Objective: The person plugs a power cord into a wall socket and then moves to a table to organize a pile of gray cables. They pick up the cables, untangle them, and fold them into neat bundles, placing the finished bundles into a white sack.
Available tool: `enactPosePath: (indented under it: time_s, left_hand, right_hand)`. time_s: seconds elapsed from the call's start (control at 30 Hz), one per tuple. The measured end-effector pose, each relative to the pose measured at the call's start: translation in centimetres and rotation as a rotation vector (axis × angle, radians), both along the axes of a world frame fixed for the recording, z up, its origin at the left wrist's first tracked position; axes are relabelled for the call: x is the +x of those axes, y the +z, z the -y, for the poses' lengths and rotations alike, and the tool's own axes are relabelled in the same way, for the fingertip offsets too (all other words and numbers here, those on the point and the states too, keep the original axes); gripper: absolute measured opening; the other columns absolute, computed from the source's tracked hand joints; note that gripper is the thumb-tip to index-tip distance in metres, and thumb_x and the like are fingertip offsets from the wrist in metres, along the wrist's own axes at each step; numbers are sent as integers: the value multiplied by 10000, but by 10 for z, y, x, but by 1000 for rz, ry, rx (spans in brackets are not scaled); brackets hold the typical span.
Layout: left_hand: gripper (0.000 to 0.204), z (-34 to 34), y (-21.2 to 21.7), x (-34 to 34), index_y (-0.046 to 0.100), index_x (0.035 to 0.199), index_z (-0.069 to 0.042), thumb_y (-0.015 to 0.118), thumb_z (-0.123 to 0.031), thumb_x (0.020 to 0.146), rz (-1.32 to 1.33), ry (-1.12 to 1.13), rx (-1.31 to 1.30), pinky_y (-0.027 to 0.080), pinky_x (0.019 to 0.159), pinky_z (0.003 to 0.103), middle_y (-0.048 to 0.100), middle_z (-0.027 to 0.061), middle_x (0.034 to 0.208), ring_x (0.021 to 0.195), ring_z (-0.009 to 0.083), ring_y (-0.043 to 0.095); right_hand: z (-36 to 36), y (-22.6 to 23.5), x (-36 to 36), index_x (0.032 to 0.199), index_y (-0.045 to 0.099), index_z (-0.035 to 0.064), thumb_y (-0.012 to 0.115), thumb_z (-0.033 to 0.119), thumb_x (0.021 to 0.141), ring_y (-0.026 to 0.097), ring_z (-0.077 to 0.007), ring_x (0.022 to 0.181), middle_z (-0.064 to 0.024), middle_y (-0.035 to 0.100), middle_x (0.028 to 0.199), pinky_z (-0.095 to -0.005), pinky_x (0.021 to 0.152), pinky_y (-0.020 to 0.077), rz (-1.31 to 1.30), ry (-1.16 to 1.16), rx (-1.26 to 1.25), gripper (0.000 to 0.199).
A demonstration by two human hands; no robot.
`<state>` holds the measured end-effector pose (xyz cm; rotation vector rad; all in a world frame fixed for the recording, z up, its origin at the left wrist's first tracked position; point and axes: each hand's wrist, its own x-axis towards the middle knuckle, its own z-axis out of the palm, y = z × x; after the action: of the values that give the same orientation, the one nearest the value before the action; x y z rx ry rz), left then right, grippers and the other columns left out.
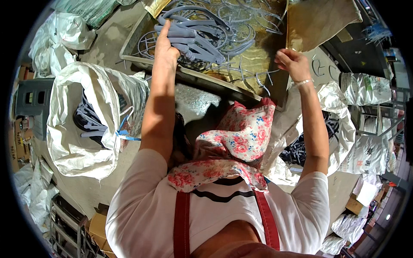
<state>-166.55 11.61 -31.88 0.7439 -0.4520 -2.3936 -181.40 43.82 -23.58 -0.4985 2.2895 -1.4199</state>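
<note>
My left hand is closed around a bundle of thick grey rubber-like strips over the left part of a shallow metal tray. The thumb lies along the near side of the bundle, and most of the fingers are hidden behind it. Further right, my right hand is raised above the tray's right edge, its fingertips pinched together. Whether something thin sits in that pinch is too small to tell. Loose thin grey strips lie scattered on the tray's wet, yellowish bottom.
An open white woven sack with dark and grey strips inside stands left of me. Another sack of dark strips is at my right. A brown board leans at the tray's far right. Flowered cloth covers my lap.
</note>
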Motion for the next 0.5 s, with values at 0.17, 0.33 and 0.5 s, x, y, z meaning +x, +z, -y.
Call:
enactPosePath:
  time_s: [0.17,0.33,0.5]
  left_hand:
    - [264,10,-6,2,561,934,-65,640,-276,798,34,-24,100,497,691,470,613,103,915,798,273,603]
    - [293,19,-15,4,559,831,-72,609,-359,802,35,-115,64,503,569,391,608,77,760,660,246,581]
    - [478,25,-15,10,495,835,0,581,-468,790,-266,-492,273,415,472,245,487,49,622,546,146,478]
  right_hand:
    - [38,-28,-10,887,579,-16,600,150,825,613,-153,673,-77,611,766,-248,571,501,361,-13,-132,179]
    - [70,-45,-11,922,573,20,567,199,848,593,-147,665,-52,612,792,-260,572,492,521,-49,-180,194]
    - [99,-70,-16,1125,526,110,420,453,883,521,-248,945,-92,539,1092,-402,759,426,617,-94,-190,432]
